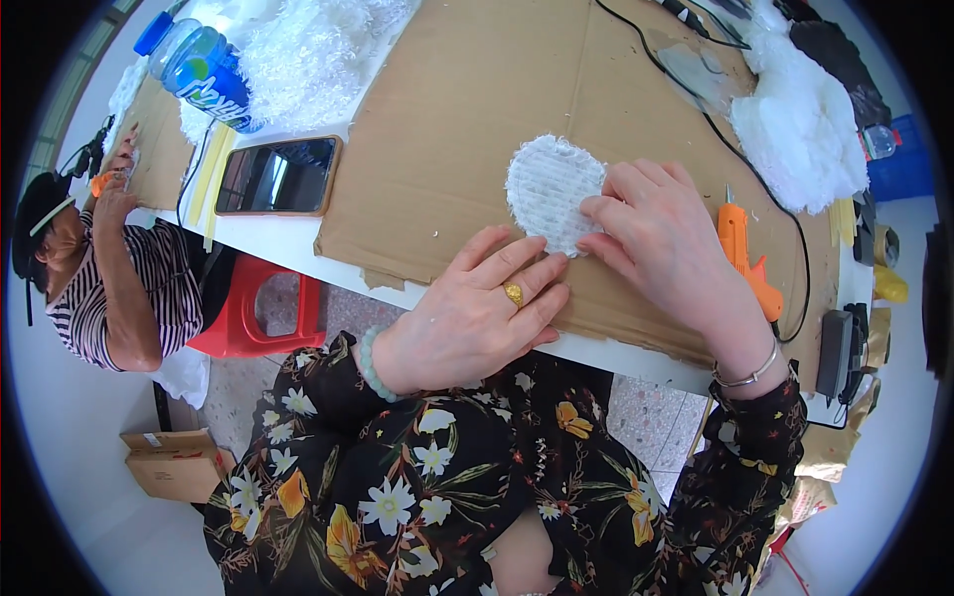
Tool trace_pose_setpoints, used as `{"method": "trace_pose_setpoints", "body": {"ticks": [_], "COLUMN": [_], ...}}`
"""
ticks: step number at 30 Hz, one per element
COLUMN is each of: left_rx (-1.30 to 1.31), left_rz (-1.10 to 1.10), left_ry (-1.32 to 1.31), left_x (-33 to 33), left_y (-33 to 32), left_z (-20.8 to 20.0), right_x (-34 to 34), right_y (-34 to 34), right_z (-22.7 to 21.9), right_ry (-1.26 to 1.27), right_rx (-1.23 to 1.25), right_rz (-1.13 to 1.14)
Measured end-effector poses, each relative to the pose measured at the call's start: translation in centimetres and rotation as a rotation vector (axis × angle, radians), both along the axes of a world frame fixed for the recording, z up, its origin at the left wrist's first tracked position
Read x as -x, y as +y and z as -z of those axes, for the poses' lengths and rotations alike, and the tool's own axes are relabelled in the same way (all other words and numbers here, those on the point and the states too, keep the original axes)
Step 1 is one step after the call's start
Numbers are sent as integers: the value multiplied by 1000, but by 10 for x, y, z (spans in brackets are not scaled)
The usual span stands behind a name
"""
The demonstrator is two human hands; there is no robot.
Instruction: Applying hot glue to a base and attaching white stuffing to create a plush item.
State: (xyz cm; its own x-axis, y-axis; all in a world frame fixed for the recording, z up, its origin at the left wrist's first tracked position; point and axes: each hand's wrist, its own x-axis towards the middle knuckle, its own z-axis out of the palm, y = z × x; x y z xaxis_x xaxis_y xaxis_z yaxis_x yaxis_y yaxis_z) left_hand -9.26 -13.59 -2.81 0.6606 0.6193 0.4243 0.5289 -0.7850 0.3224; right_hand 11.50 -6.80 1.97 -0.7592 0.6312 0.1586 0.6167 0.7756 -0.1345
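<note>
Both hands press flat, holding nothing: left hand (477,313) at the white patch's (553,191) six o'clock, right hand (664,238) at three, on cardboard (477,109).

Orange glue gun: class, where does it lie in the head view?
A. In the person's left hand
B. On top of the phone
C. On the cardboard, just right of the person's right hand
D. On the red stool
C: the orange glue gun lies on the cardboard sheet just beyond the right hand, which presses the white textured patch, not the gun.
</note>
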Motion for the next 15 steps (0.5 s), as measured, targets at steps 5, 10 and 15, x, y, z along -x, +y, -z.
{"method": "trace_pose_setpoints", "body": {"ticks": [5, 10, 15], "left_rx": [10, 29, 6], "left_rz": [12, 8, 10], "left_ry": [-12, 14, 2], "left_x": [0, 0, 2], "left_y": [1, 0, -1], "left_z": [1, 2, 0], "right_x": [-4, -21, -43], "right_y": [0, 1, -6], "right_z": [0, -15, -30], "right_ry": [1, 62, -27], "right_rx": [-4, -76, -154], "right_rz": [20, 69, 178]}}
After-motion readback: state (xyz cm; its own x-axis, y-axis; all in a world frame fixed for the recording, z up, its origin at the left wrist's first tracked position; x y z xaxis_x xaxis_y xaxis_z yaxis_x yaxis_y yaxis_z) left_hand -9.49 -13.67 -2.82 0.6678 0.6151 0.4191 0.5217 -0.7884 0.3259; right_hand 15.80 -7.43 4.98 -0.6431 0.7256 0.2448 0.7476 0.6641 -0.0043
